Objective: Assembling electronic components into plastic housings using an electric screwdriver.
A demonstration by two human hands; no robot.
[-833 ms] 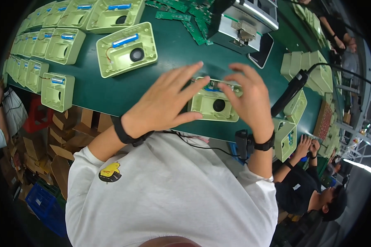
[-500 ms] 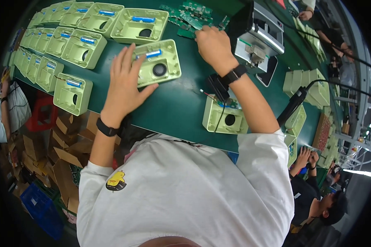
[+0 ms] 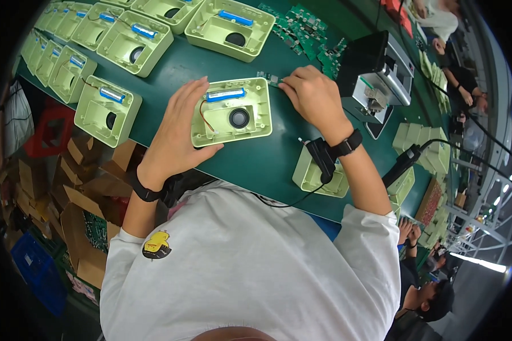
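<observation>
While stretching well past the pale green, open-topped plastic shell (image 3: 242, 138) on every side, a broad, flat, dark green surface (image 3: 256, 165). Left of and above the shell, rows of similar pale green housings (image 3: 153, 59), several fitted with blue cylinders. To the shell's upper right, a boxy black-and-silver machine (image 3: 375, 71). Above the shell and somewhat right, a loose pile of green circuit boards (image 3: 307, 34). The shell itself, open side up in front of the torso; resting or slightly raised, cannot tell which. Below and right of the shell, another pale green housing (image 3: 304, 173), partly covered.

At the shell's left end, the left hand (image 3: 173, 131), grip curved round and clasping between fingers and thumb. Just beyond the shell's upper right corner, the right hand (image 3: 317, 101). Inside the shell, along the upper wall, a glossy blue cylindrical battery (image 3: 226, 94); near the shell's middle, a round black speaker (image 3: 239, 118). Beside the shell's upper right corner, pinched in the right grip, a small, narrow green circuit board (image 3: 269, 78). Inside the shell's left part, a thin reddish wire (image 3: 201, 112).
</observation>
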